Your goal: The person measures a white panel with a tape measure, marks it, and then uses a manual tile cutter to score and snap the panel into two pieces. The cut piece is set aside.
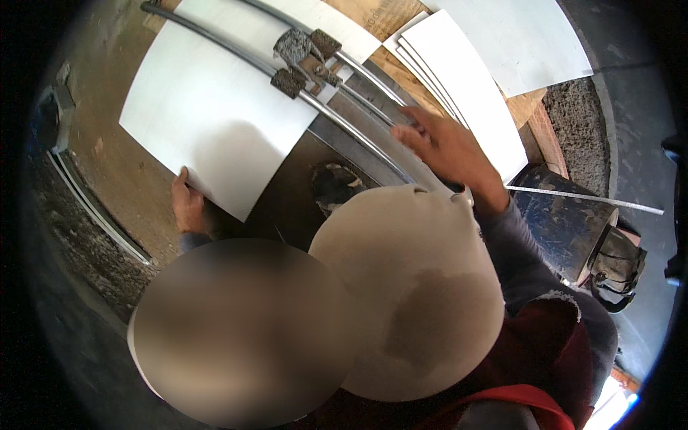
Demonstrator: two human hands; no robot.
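My left hand (189, 206) pinches the near edge of a large white sheet (208, 122), thumb on top and the other fingers largely out of sight. The sheet lies under two long metal rods (351, 131), joined by a rough, dark metal clamp-like piece (304, 63). To the right, my right hand (451, 154) is over the near part of the rods. Its fingers are partly spread, with a gap by the thumb; whether they touch the rods is hard to tell. A beige rounded cap-like shape (401, 229) and a blurred patch hide the lower middle.
Several narrow white sheets (459, 86) are stacked on a wooden board (383, 18), beside another wide white sheet (516, 43). A dark cylindrical container (555, 222) stands at right, with a thin white measuring strip (588, 196) across it. A dark round opening (337, 185) is near the sheet.
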